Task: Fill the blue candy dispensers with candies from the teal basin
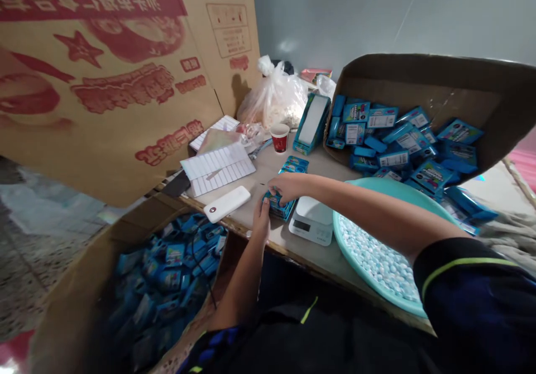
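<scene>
My left hand (262, 217) is at the left side of a stack of small blue packs (281, 210) near the table's front edge, its fingers pressed against a pack. From the right, my right hand (285, 187) reaches over the same stack with bent fingers on the top pack. More blue packs (295, 164) lie just behind my hands. A white digital scale (310, 223) stands right of the stack. Beside it, a turquoise basin (341, 240) holds many small pale blue and white pieces.
Tipped cardboard box (419, 78) of blue packs at right; open carton (75, 284) of packs below left. Paper cup (279, 138), display box (312, 123), white device (227, 203), papers (220, 167) and plastic bag (276, 95) on the table. Large carton (125, 78) stands left.
</scene>
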Demonstrator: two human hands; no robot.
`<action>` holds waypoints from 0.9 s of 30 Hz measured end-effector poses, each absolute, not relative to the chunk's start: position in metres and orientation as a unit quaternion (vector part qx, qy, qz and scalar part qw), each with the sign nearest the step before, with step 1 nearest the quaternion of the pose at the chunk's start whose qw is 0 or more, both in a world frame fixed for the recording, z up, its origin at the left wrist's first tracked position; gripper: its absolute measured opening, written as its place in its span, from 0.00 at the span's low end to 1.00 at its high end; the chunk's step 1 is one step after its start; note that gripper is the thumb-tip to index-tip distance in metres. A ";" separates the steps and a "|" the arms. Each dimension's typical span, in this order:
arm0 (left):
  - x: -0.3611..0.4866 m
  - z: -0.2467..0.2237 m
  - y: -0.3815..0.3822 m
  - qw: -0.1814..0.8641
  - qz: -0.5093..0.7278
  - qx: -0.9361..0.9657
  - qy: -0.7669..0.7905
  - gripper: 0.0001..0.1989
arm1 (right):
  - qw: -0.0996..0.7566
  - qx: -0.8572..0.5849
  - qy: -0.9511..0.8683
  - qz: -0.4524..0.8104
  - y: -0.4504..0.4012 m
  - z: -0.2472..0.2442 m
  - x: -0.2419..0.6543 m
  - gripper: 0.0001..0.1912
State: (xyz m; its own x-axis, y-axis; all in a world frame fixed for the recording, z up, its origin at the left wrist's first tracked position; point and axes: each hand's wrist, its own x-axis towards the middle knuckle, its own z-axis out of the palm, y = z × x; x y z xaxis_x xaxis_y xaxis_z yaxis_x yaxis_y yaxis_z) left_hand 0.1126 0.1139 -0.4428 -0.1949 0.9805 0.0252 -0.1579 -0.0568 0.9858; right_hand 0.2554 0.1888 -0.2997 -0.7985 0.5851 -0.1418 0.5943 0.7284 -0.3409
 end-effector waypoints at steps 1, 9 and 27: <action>0.113 -0.445 0.113 0.477 0.598 0.419 0.489 0.31 | 0.035 0.317 0.932 -0.174 0.193 -0.299 0.251 0.06; 0.122 -0.459 0.115 0.463 0.595 0.426 0.500 0.25 | 0.130 0.347 0.921 -0.124 0.198 -0.300 0.236 0.12; 0.159 -0.312 0.208 0.012 0.347 0.737 0.579 0.12 | -0.273 0.687 0.673 0.042 -0.046 -0.353 0.514 0.14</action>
State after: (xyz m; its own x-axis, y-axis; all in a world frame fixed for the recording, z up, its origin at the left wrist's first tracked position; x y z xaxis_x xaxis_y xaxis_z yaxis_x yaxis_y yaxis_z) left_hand 0.1588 0.2079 -0.3116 0.0879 0.8629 0.4977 0.8456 -0.3288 0.4206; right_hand 0.5142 -0.0457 -0.3534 0.0919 0.9008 0.4244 0.9463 0.0536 -0.3188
